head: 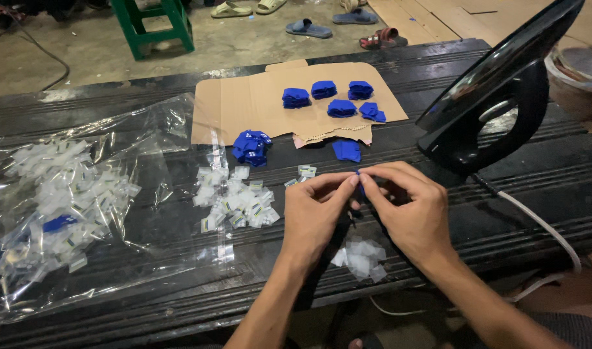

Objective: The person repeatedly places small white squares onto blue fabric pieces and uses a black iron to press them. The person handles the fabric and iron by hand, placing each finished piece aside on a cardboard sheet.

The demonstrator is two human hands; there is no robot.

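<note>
Head view, looking down over the dark ridged table (503, 213); both hands meet at the middle, fingertips pressed together; the left hand (315, 216) pinches narrow with thumb and forefinger, and the right hand (409, 210) pinches narrow too, the two of them nipping a tiny blue piece (358, 172) between them, held just above the tabletop; it is too small to say more about it. Directly below the hands, a little heap of clear small bags (360, 257) lies on the table; to the left, a bigger scatter of clear packets (234, 201); further left, a large clear plastic sheet (147, 161) covered with more packets. Beyond the hands sits a flattened cardboard sheet (244, 103) carrying folded blue stacks (323, 89); a loose blue pile (251, 147) rests at its near edge, and a single blue square (346, 150) just beside. On the right, a black iron (496, 110) stands tilted up on end, its white cord (541, 226) trailing off the table edge.
</note>
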